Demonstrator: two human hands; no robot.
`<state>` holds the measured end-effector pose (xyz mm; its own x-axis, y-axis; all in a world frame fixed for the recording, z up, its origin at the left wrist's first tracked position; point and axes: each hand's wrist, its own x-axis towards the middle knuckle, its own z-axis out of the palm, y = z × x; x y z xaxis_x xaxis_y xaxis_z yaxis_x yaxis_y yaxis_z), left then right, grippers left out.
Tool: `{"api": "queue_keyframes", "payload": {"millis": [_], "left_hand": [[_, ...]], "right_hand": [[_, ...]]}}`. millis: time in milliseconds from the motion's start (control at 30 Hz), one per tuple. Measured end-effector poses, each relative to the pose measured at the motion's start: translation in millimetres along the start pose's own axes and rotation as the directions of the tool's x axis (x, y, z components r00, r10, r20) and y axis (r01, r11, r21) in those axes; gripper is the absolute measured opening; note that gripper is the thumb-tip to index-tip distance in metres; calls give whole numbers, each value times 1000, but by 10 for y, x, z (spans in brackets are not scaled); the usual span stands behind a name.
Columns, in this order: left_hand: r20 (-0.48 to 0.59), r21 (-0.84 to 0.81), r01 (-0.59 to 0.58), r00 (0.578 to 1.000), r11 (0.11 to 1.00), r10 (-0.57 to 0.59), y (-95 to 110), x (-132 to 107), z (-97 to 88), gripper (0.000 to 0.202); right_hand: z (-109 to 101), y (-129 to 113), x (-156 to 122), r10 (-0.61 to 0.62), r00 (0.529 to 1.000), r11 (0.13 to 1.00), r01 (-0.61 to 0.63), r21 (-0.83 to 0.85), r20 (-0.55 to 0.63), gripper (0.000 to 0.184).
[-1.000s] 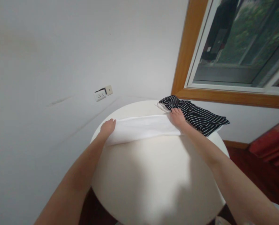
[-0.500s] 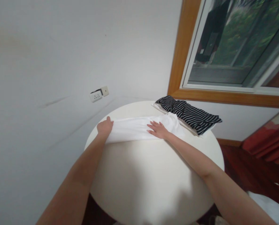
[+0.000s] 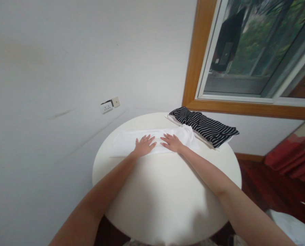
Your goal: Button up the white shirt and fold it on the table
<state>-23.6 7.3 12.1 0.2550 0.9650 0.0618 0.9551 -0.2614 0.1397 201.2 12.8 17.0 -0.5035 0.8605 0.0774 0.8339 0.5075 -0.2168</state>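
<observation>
We are working at a round white desk (image 3: 167,191) set against a white wall (image 3: 65,68), with a wood-framed window (image 3: 244,61) at the upper right. A folded white cloth (image 3: 124,141) is lying as a long strip across the far half of the desk, its long axis running left to right. A striped garment (image 3: 206,125) is resting just beyond its right end. We are pressing our left hand (image 3: 144,146) and right hand (image 3: 171,142) flat on the strip's middle, fingers spread, palms down, gripping nothing. The two hands are sitting side by side, so cloth is extending outward from each. A wall socket (image 3: 109,105) is showing at left.
</observation>
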Motion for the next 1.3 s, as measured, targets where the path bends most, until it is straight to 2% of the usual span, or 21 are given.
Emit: {"api": "queue_keyframes", "payload": {"millis": [100,167,333,433,567,733,800,867,967,1033,1100,1200,1300], "left_hand": [[35,7,56,998,998,-56,-91,-3,-55,67],[43,27,81,996,996,-82,-214,-4,-108,67],[-17,92,155,988,984,-154,-716,-48,-172,65],[-61,124,176,984,977,-169,-988,-92,-172,63],[-175,169,149,977,974,-120,-1112,-168,-164,56],[-361,159,227,919,961,-157,-1034,-270,-288,48],[-414,134,216,899,967,-143,-914,-262,-366,47],[-425,108,154,900,982,-95,-711,-207,-414,46],[-379,94,3,925,996,33,-315,-57,-370,45],[-323,105,-82,940,991,112,-87,53,-264,46],[-245,104,-124,958,987,146,48,147,-130,48],[-135,60,-110,984,992,117,55,247,36,51],[-86,47,-84,992,995,88,-105,300,89,56]], "right_hand": [[13,-11,-13,20,999,1000,-21,-12,-32,63],[11,26,-47,83,995,996,-84,-21,-59,63],[-51,370,-246,264,960,961,-270,-63,-92,70],[-62,590,-368,267,955,957,-278,-86,-127,68],[-20,687,-433,238,951,960,-262,-104,-196,60],[-74,642,-469,220,937,968,-245,-60,-271,47],[-132,584,-452,208,930,971,-234,-51,-302,41],[-171,483,-382,165,927,978,-197,-62,-337,40],[-149,261,-181,47,947,994,-76,-80,-317,42],[-91,111,-24,-14,969,998,-3,-69,-245,44],[-29,5,108,-13,988,999,8,-36,-154,52],[24,-35,216,53,998,999,-53,4,-36,63],[23,32,217,137,990,991,-137,-3,-15,68]]}}
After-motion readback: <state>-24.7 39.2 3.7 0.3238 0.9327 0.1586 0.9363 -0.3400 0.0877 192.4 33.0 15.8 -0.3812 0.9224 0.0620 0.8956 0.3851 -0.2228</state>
